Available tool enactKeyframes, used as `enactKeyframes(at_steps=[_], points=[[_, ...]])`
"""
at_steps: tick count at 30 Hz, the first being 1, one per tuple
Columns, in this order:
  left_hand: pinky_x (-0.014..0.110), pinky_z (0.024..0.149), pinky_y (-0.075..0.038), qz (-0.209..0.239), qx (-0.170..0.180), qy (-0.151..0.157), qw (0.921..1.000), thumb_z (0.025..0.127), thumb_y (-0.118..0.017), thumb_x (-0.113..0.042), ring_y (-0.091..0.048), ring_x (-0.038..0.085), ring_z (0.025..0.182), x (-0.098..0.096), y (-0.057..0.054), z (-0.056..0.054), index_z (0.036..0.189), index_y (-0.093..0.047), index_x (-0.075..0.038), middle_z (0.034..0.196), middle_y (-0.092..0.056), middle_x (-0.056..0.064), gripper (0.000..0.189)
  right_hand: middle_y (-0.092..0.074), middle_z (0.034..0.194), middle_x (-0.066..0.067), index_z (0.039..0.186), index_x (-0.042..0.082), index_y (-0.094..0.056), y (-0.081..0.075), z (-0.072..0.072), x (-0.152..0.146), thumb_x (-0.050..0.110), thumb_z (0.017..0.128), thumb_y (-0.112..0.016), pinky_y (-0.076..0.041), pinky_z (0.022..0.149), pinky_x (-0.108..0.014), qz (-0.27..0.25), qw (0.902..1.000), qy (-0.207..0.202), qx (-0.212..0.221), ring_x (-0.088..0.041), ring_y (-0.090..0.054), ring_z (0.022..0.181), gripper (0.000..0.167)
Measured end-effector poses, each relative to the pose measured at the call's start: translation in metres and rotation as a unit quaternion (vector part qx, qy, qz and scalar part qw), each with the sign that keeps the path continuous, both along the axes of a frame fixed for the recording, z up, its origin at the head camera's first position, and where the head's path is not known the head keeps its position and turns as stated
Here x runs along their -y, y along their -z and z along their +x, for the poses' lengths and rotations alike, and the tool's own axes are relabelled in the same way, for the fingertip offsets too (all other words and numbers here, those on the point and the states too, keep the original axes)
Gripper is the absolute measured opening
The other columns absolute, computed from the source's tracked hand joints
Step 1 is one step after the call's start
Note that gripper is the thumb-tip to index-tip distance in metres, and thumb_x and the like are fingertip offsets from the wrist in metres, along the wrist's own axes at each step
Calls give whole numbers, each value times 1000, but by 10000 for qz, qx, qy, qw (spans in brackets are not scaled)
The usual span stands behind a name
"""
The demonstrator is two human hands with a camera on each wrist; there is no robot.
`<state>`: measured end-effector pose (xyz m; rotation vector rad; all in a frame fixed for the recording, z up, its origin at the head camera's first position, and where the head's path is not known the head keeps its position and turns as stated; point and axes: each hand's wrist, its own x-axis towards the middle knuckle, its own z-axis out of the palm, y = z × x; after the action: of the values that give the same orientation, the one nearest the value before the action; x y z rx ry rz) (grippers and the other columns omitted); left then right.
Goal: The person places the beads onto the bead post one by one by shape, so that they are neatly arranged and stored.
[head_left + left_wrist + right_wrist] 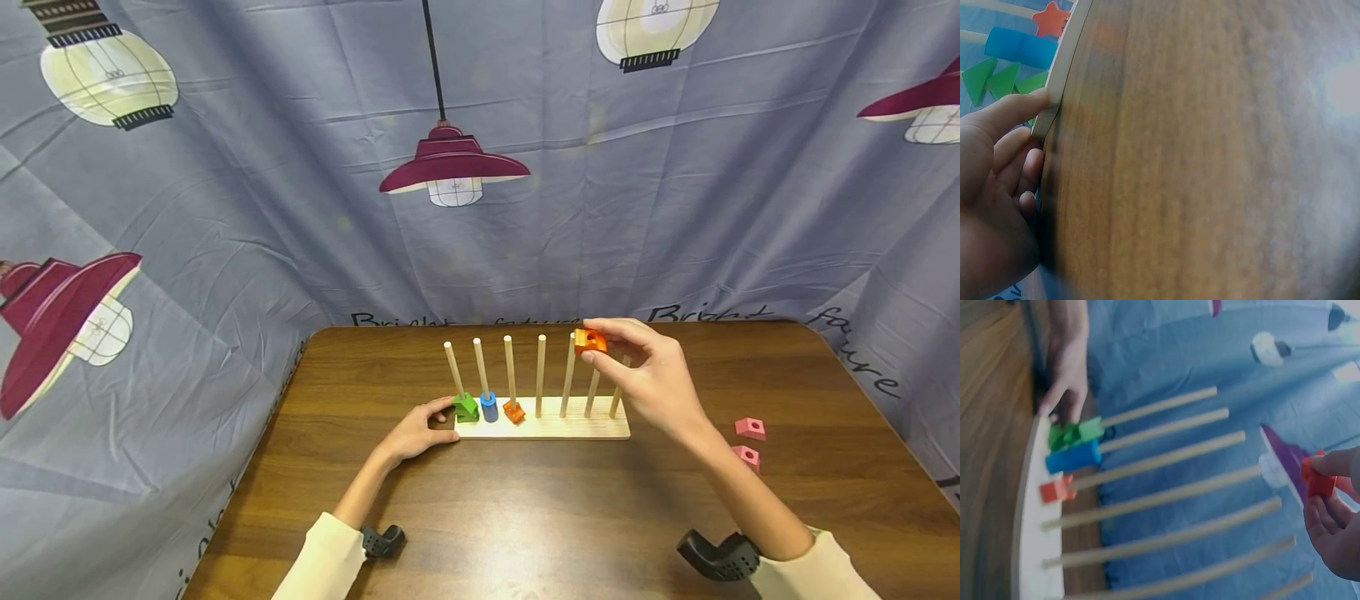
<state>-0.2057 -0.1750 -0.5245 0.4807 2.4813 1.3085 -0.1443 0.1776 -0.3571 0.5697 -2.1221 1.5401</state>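
Observation:
A pale wooden peg board [555,428] with several upright dowels stands on the table. My left hand [411,433] holds its left end, thumb at the front edge and fingers around the end. Green triangular blocks [466,408] sit low on the leftmost dowel. Beside them are a blue cylinder [489,408] and an orange star-shaped block [513,412], each on its own dowel. Above the board, my right hand [660,379] pinches another orange star block [590,341] between thumb and fingers. This block is near the dowel tops, its hole showing in the head view.
Two pink blocks with holes, one farther back [750,428] and one nearer [747,457], lie on the brown wooden table [525,517] right of the board, close to my right forearm. A blue-grey curtain [300,167] printed with lamps hangs behind the table.

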Motion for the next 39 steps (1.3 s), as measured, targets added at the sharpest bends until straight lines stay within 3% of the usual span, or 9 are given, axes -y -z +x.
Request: enactKeyframes(at_steps=[6, 12, 24, 29, 35, 39], points=[[46, 96, -37, 46, 25, -3, 10000, 84, -80, -18, -50, 25, 108, 0, -1, -1, 145, -51, 0, 127, -57, 14, 69, -71, 107, -12, 115, -1, -72, -9, -13, 27, -12, 81, -77, -52, 83, -25, -260, 9990, -371, 14, -11, -68, 93, 36], [45, 95, -38, 19, -8, 16, 10000, 84, -80, -18, -51, 25, 107, 0, -2, -1, 145, -50, 0, 128, -57, 13, 70, -71, 101, -13, 109, -3, -68, -10, -26, 47, -8, 81, -78, -52, 85, -27, -461, 9974, -504, 250, -16, -68, 92, 31], [45, 96, -38, -65, -46, 44, 10000, 85, -79, -17, -51, 24, 107, 0, -2, 0, 146, -50, 0, 133, -55, 15, 70, -72, 100, -6, 110, 4, -72, 0, -39, 73, -1, 82, -81, -52, 79, -27, 11, 9993, -290, 235, -18, -67, 88, 30], [45, 95, -38, -63, -74, 67, 9999, 84, -79, -17, -51, 24, 107, -1, -2, 0, 145, -50, 0, 133, -55, 15, 70, -72, 99, -5, 110, 6, -72, 8, -42, 78, 3, 81, -82, -47, 72, -27, 184, 9992, -175, 301, -18, -65, 88, 31], [44, 95, -38, -38, -44, 64, 10000, 85, -79, -18, -50, 24, 106, -1, -3, 1, 145, -49, 0, 125, -58, 13, 70, -72, 96, -4, 110, 7, -72, 14, -44, 79, 4, 80, -83, -36, 59, -24, 352, 9987, -21, 364, -16, -56, 73, 31], [45, 95, -38, -11, -36, 55, 10000, 84, -79, -17, -50, 25, 107, 0, -3, 1, 145, -49, 1, 126, -58, 13, 70, -71, 94, -3, 110, 7, -71, 22, -43, 79, 6, 81, -83, -33, 59, -27, 551, 9974, 99, 460, -17, -45, 63, 32]])
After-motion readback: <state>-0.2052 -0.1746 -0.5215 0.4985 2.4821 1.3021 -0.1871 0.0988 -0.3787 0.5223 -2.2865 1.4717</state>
